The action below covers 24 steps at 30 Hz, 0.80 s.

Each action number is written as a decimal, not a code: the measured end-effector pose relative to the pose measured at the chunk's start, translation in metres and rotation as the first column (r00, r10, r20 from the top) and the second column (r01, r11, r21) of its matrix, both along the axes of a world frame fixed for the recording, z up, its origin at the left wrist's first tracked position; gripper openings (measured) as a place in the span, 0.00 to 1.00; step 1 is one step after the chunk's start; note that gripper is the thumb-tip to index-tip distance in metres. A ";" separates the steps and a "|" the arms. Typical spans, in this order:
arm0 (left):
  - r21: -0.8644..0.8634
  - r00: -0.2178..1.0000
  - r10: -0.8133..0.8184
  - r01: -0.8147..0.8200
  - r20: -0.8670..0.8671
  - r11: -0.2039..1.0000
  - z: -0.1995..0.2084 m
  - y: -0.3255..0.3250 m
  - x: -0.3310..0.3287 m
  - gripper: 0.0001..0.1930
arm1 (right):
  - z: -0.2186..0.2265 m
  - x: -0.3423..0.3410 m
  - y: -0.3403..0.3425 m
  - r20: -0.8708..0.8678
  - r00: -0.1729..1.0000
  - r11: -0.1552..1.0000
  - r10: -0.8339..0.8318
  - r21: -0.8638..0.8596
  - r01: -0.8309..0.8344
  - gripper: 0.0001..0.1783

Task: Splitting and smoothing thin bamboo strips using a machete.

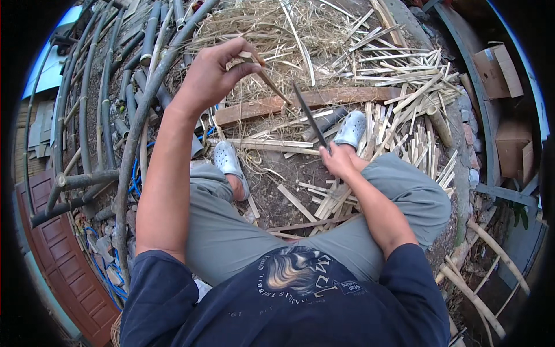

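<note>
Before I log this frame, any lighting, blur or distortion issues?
Head view, overall: diffuse light, no hard-edged shadows standing out; head view, rim: black vignetting, reddish-brown door skewed by the fisheye; head view, centre: knife outline readable, right hand clear enough, fine straw detail rather soft.

The handle of the knife (310,117) is hidden inside the right hand (337,161)

Two hands (222,70) are showing, with one held strip (270,82), one blade (310,117), two clogs (350,129), one reddish plank (347,96); two cardboard boxes (497,72) are sitting past the ground's (277,199) right edge.
</note>
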<state>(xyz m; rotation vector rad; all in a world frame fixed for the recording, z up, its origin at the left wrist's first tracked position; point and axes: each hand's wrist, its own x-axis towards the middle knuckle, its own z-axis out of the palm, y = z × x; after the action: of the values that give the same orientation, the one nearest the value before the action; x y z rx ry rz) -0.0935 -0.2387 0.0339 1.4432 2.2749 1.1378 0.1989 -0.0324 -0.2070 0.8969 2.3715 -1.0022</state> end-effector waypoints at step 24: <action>0.014 1.000 0.013 -0.013 0.002 1.000 0.006 -0.004 0.009 0.07 | 0.036 -0.023 -0.018 -0.168 0.985 0.997 -0.039 0.059 0.049 0.25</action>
<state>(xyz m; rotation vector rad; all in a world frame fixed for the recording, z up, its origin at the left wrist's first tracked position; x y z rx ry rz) -0.0843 -0.2423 0.0396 1.4330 2.2828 1.1606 0.1762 -0.0507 -0.1707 0.9247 2.5448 -1.0627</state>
